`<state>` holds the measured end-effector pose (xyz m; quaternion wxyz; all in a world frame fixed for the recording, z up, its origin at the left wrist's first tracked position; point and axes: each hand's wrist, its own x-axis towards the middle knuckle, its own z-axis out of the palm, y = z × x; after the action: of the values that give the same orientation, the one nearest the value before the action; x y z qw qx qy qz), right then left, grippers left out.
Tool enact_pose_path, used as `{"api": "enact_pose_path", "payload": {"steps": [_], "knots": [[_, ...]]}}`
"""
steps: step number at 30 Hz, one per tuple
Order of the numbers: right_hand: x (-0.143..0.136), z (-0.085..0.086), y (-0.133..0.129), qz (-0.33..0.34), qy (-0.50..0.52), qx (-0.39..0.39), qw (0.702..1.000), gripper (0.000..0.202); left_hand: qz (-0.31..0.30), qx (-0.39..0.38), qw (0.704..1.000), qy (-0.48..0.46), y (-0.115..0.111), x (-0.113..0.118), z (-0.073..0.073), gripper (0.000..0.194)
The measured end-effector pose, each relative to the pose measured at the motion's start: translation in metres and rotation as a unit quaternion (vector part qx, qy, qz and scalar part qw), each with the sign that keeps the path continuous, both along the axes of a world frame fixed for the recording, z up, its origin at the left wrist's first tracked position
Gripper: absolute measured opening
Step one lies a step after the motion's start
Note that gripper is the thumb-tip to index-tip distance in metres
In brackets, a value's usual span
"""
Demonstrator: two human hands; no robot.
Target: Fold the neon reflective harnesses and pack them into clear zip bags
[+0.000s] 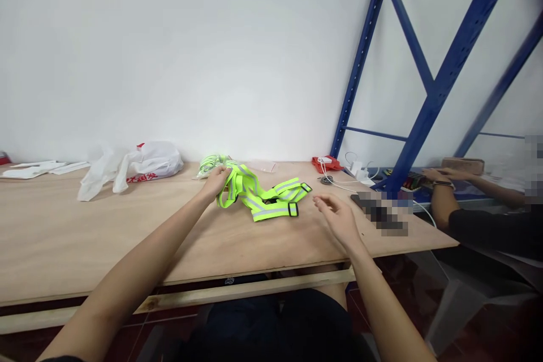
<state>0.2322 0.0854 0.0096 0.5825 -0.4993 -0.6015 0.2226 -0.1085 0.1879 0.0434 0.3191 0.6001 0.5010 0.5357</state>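
Bright yellow-green straps with grey stripes and black buckles, looking like a reflective vest [254, 198], lie loosely bunched on the wooden table [203, 254]. My left hand [216, 181] is closed on the vest's left end and lifts that part a little. To the right of the straps, my right hand [337, 215] hovers just apart from the buckled ends, its fingers loosely curved and holding nothing. Behind the vest sits a clear plastic bag [210, 165] with more yellow-green straps inside.
White plastic bags [156, 159] and flat white pieces [42, 168] lie toward the back left. At the back right are a red cloth [326, 164], white cables [345, 185] and a blurred dark object [377, 212]. Blue rack posts [441, 79] rise beside another person's arm [443, 203].
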Motion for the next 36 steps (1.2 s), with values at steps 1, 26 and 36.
{"api": "enact_pose_path", "payload": {"steps": [1,26,36], "knots": [[-0.006,-0.001,-0.002,0.022,-0.051,0.002,0.998,0.037,0.014,0.005,0.999,0.029,0.001,-0.002,-0.001,0.03],[-0.047,-0.021,-0.002,0.124,-0.199,0.037,0.971,0.043,-0.183,0.061,0.94,0.28,-0.042,0.073,-0.042,0.031],[-0.052,-0.018,-0.005,0.082,-0.258,0.106,0.957,0.018,-0.181,0.075,0.976,0.098,-0.056,0.076,-0.038,0.022]]}}
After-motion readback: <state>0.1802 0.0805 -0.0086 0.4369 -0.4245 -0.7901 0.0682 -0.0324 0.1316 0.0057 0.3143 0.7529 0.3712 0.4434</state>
